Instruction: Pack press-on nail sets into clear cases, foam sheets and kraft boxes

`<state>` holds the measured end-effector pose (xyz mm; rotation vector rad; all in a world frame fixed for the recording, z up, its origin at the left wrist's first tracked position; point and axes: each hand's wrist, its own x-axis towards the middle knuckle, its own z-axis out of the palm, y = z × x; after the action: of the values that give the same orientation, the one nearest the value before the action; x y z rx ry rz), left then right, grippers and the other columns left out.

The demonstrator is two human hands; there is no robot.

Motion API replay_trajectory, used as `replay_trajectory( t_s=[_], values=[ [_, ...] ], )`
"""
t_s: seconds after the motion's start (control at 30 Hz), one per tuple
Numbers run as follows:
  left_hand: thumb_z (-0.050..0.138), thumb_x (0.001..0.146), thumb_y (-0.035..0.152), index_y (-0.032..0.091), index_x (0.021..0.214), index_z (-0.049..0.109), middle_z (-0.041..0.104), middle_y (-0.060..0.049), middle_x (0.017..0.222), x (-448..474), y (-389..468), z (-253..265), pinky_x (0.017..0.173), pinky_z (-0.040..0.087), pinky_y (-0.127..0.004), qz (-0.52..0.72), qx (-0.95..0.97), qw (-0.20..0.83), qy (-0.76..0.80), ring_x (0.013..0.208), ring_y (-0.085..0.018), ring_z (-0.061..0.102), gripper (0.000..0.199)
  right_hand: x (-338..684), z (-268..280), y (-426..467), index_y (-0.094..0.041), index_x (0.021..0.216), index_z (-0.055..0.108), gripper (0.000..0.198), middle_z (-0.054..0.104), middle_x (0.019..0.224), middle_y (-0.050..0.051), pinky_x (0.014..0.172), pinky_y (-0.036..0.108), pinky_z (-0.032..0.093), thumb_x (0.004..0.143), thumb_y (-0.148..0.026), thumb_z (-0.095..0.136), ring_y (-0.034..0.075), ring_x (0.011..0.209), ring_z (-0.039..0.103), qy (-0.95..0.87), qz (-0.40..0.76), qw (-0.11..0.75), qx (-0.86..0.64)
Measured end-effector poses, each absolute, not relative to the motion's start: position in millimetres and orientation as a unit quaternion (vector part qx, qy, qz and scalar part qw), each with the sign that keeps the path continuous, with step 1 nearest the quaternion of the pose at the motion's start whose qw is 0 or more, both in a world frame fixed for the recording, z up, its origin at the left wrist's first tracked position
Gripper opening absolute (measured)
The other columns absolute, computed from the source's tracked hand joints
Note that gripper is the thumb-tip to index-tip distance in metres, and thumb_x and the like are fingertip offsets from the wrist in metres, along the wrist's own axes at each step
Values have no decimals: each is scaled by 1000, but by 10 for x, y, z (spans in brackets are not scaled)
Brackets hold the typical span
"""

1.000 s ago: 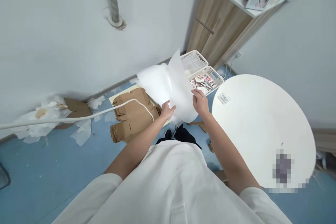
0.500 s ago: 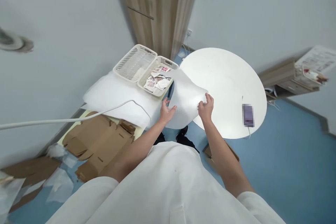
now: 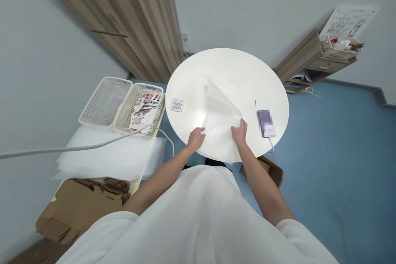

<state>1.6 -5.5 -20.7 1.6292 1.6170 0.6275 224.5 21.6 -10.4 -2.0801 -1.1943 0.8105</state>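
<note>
A thin white sheet (image 3: 221,117), which looks like packing foam, stands partly raised over the round white table (image 3: 269,78). My right hand (image 3: 239,132) pinches its right edge. At the sheet's lower left, my left hand (image 3: 196,139) has its fingers curled on the edge, thumb toward the middle. On the table left of the sheet lies a small clear case (image 3: 177,105) with several round compartments. A purple phone-like thing (image 3: 265,123), blurred out, rests to the right with a cable on it.
Left of the table, a pile of white sheets (image 3: 102,152) lies beside two baskets, one holding printed cards (image 3: 145,109). Flattened brown cardboard (image 3: 83,206) is nearer me. A white cable (image 3: 77,147) crosses the left side. An open carton (image 3: 272,171) stands under the table's right edge.
My view has turned right toward the table. The white sheet has come from between the pile and the table to over the tabletop, and my left hand has closed on its edge.
</note>
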Motion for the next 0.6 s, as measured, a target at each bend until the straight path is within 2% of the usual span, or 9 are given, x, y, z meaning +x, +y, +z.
replay_trajectory(
  t_s=[0.23, 0.4, 0.6],
  values=[
    [54, 74, 14, 19, 111, 56, 57, -8, 111, 182, 33, -359, 91, 45, -39, 192, 630, 379, 650, 102, -22, 55, 38, 2478, -347, 444, -12, 139, 24, 70, 26, 142, 12, 107, 36, 30, 72, -15, 43, 23, 130, 29, -512, 304, 215, -774],
    [52, 74, 16, 18, 113, 55, 53, -9, 109, 242, 54, -342, 89, 46, -39, 170, 625, 374, 664, 99, -23, 55, 39, 2472, -391, 504, -14, 138, 25, 66, 29, 141, 13, 101, 43, 34, 74, -12, 38, 27, 127, 31, -560, 273, 168, -764],
    [52, 75, 17, 19, 114, 52, 45, -12, 121, 262, -19, -292, 92, 43, -40, 153, 643, 331, 673, 110, -25, 48, 40, 2433, -264, 413, -21, 141, 18, 69, 11, 148, 13, 98, 56, 27, 75, -9, 33, 31, 132, 20, -557, 233, 171, -778]
  ],
)
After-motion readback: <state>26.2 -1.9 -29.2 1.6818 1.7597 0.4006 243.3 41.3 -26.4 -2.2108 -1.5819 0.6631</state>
